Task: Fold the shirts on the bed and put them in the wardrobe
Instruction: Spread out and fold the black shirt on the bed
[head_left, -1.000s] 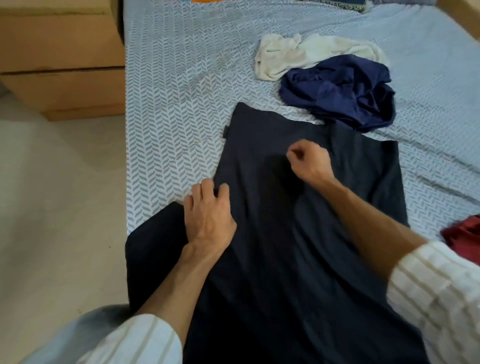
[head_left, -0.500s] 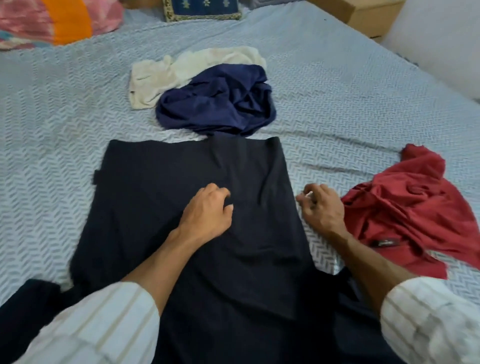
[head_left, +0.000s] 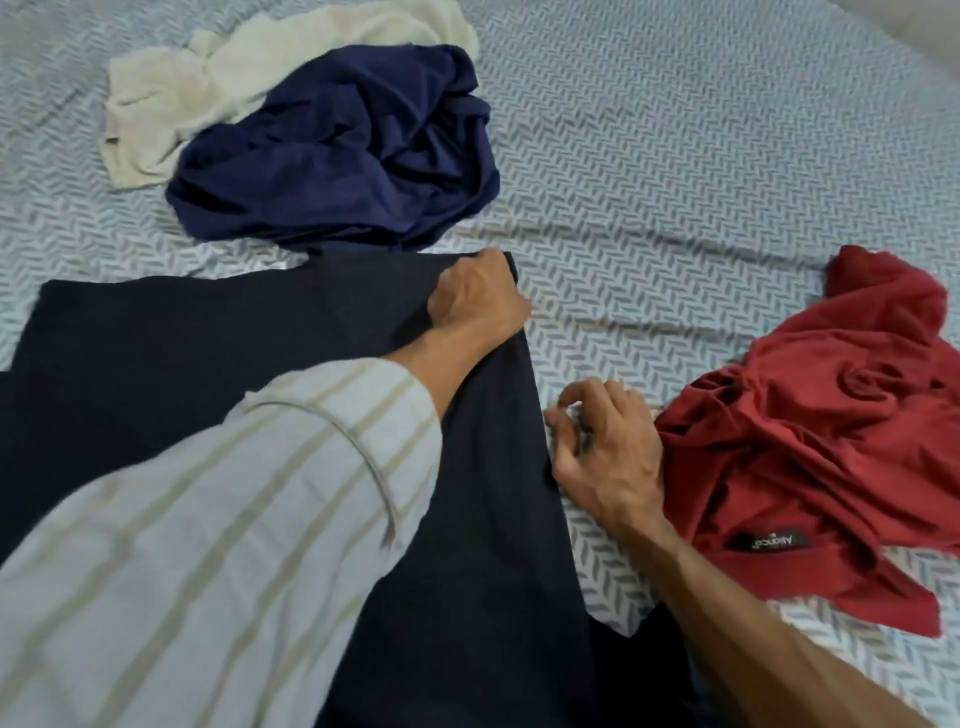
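Left hand (head_left: 475, 301) fisted on dark shirt's (head_left: 208, 343) far right corner, right hand (head_left: 605, 447) loosely curled beside its right edge.

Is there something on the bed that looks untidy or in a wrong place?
Nothing is damaged or spilled. Three shirts lie crumpled and unfolded: a red cotton shirt at the right, and a navy blue shirt lying partly over a cream shirt at the far side. Only the flat dark navy shirt is spread out.

Four shirts on the bed: one flat dark navy cotton shirt (head_left: 182, 364), one crumpled blue shirt (head_left: 343, 150). One crumpled cream shirt (head_left: 171, 93), one crumpled red shirt (head_left: 810, 415). Two hands.
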